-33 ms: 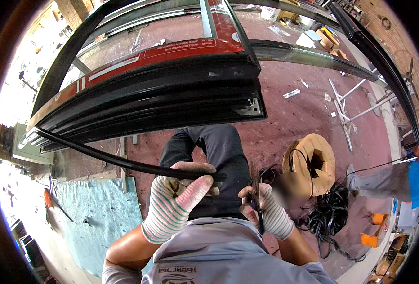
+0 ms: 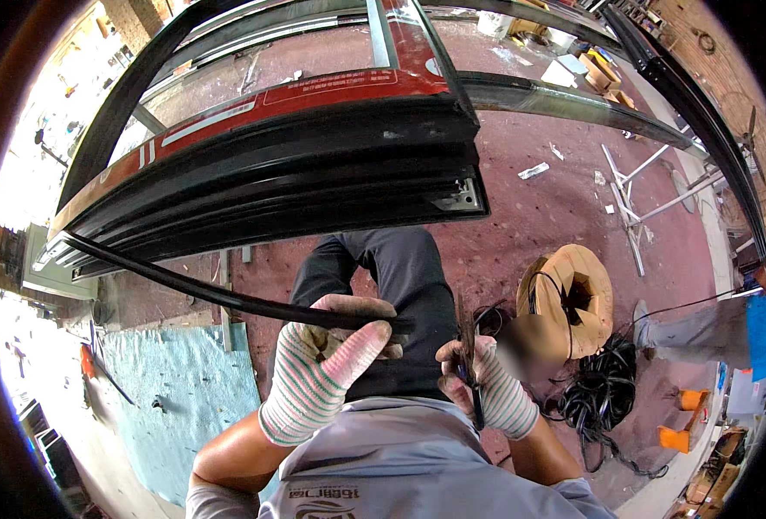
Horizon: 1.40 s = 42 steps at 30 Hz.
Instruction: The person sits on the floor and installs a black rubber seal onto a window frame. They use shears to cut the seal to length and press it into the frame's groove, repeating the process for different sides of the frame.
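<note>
My left hand (image 2: pixel 331 355), in a striped knit glove, pinches a black rubber sealing strip (image 2: pixel 218 297) between thumb and fingers. The strip's short free end pokes out past the fingertips, over my dark trousers. From the hand it runs up and left to the far left end of a black metal frame profile (image 2: pixel 288 186). To the right, my right hand (image 2: pixel 491 385), gloved the same way, is closed around slim, dark scissors (image 2: pixel 467 346), their blades pointing away from me. The scissors are apart from the strip; fingers partly hide their handles.
Red protective film (image 2: pixel 314 91) covers the frame's top. A cardboard reel (image 2: pixel 591 290) and a heap of black strip (image 2: pixel 604 389) lie on the right floor. Another person's leg (image 2: pixel 690 333) is beyond them. A light blue sheet (image 2: pixel 184 406) lies left; a metal stand (image 2: pixel 634 208) is far right.
</note>
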Each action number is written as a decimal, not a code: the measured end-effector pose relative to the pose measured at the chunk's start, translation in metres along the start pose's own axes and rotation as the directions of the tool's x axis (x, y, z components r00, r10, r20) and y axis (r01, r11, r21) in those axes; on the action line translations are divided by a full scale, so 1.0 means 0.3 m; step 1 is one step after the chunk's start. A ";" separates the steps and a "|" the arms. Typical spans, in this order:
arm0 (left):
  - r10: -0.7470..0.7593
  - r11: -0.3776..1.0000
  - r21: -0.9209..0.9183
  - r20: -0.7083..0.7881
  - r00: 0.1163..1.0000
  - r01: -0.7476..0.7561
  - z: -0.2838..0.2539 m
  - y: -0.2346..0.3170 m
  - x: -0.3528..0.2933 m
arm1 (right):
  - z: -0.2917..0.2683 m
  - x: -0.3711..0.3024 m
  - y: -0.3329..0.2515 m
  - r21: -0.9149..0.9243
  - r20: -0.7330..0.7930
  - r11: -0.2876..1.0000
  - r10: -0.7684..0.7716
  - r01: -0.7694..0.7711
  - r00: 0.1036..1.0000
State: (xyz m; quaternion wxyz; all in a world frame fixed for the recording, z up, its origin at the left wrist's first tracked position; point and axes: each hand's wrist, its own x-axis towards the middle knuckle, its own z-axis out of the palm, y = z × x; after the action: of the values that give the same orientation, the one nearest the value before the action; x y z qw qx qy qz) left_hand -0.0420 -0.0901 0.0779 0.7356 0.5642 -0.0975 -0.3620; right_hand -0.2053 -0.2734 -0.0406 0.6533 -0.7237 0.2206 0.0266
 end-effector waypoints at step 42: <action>-0.044 0.999 0.002 0.010 0.999 0.044 -0.010 0.008 0.034 | -0.031 -0.047 -0.174 -0.205 0.350 0.973 -0.033 0.111 0.936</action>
State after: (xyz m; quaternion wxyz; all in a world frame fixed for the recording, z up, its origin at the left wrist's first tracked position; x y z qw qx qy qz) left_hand -0.0318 -0.0942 0.0763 0.7264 0.5651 -0.0894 -0.3809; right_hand -0.2018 -0.2758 0.0141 0.5977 -0.7837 0.0716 0.1531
